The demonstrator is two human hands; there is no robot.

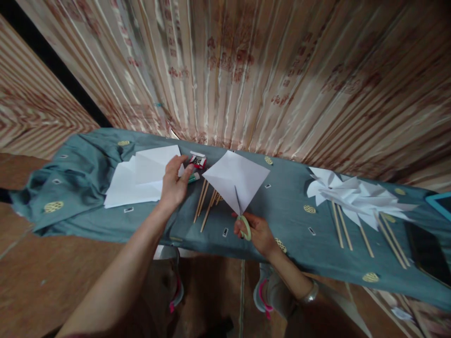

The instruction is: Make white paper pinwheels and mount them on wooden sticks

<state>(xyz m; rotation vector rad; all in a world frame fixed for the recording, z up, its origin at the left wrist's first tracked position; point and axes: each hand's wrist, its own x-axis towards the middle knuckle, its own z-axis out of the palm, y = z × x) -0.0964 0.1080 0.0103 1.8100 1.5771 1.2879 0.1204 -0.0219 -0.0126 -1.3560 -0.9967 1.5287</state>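
My right hand (258,233) grips scissors (245,228) by their light green handle. One dark blade lies over the lower corner of a white paper square (237,176), pointing toward its middle; the other blade is hidden. My left hand (175,182) holds nothing, its thumb and forefinger apart just left of a small red and white box (198,162) of small metal pieces. Beneath that hand, a green and white glue stick (193,178) partly shows. Several thin wooden sticks (203,202) lie between my hands, some running under the square.
White sheets (141,180) are stacked at the left. Paper pinwheels (355,195) on wooden sticks lie at the right, near a dark phone-like slab (426,251) and a blue-edged object (440,204). A green patterned cloth (289,206) covers the narrow table; a curtain (229,70) hangs behind.
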